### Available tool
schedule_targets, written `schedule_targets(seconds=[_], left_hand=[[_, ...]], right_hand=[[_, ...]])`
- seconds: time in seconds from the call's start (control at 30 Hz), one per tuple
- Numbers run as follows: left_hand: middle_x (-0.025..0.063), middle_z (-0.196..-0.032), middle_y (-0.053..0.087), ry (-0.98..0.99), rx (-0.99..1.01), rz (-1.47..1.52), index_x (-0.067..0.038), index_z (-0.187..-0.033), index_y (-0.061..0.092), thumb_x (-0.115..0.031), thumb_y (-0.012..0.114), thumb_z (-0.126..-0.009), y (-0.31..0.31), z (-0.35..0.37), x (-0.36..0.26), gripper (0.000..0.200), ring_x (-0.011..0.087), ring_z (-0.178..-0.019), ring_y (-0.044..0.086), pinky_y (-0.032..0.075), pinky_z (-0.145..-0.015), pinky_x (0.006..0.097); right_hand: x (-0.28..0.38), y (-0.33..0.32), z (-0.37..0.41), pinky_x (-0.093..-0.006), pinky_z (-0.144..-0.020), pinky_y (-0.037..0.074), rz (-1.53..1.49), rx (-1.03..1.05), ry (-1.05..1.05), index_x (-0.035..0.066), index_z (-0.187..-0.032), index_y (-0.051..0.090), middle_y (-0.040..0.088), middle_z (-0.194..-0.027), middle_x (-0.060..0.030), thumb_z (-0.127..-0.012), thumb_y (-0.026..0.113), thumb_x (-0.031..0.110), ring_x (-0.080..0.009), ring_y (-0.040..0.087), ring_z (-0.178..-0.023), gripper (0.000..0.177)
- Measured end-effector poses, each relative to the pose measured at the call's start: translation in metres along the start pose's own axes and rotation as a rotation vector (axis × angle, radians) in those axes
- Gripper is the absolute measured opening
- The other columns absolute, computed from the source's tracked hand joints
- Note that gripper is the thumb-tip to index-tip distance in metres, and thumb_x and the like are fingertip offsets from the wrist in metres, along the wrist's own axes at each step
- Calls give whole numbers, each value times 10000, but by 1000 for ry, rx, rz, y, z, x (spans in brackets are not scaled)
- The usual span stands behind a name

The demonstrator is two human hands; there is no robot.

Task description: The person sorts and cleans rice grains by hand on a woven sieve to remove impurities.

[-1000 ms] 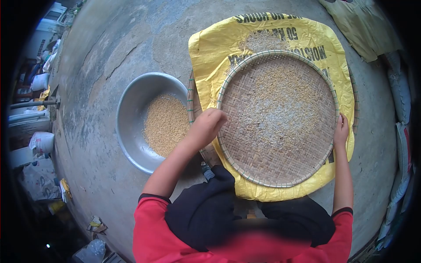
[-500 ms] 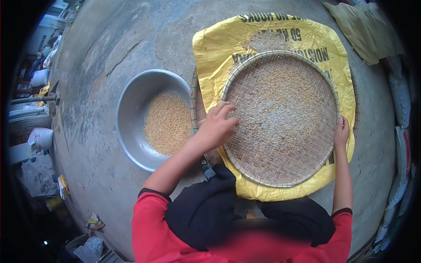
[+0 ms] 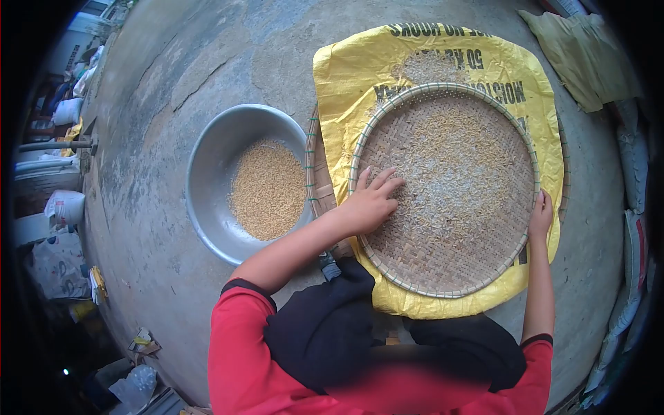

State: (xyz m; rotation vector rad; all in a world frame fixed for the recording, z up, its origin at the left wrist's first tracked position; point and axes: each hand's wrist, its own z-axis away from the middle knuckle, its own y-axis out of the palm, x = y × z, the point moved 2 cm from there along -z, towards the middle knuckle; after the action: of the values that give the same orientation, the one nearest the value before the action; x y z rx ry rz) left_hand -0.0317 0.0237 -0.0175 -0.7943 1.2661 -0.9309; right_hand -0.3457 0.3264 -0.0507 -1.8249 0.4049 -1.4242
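A round woven winnowing tray lies over a yellow sack, with grain spread thinly across its weave. My left hand reaches over the tray's left side, fingers apart and close above the scattered grain, holding nothing. At the opposite side, my right hand grips the tray's rim, its thumb on top and the other fingers partly hidden. To the left stands a wide metal basin, with a heap of grain in it.
Another woven tray's edge shows beneath the yellow sack. Filled sacks line the right side of the concrete floor, and a folded tan sack lies at the upper right. White buckets and clutter stand along the left.
My left hand has moved right, from the tray's left rim to farther over the grain, with its fingers more spread. My right hand keeps its hold on the rim.
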Motion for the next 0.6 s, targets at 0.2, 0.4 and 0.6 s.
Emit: schedule_targets(seconds=[0.2, 0.4, 0.6], left_hand=[[106, -1351, 318, 26, -6, 22, -86, -830, 569, -175, 581, -774, -2, 3, 0, 105, 317, -1333, 163, 136, -1021, 615], [115, -1348, 325, 82, -24, -42, -79, -848, 551, -165, 566, -783, 0, 2, 1, 108, 324, -1332, 165, 160, -1024, 589], [117, -1323, 356, 46, -170, 95, -96, -814, 548, -158, 593, -770, -6, -2, 5, 89, 349, -1300, 226, 221, -1009, 521]], right_hand=[[-3, 1, 0, -288, -854, 401, -39, 3, -4, -28, -1099, 532, 582, -1012, -133, -940, 410, 262, -192, 544, -945, 353], [-7, 1, -2, -292, -850, 404, -24, 11, -4, -34, -1096, 529, 583, -1007, -133, -939, 411, 267, -196, 546, -938, 360], [2, 1, 1, -275, -753, 424, -22, 31, -46, -39, -1072, 534, 584, -910, -114, -932, 435, 258, -168, 542, -825, 343]])
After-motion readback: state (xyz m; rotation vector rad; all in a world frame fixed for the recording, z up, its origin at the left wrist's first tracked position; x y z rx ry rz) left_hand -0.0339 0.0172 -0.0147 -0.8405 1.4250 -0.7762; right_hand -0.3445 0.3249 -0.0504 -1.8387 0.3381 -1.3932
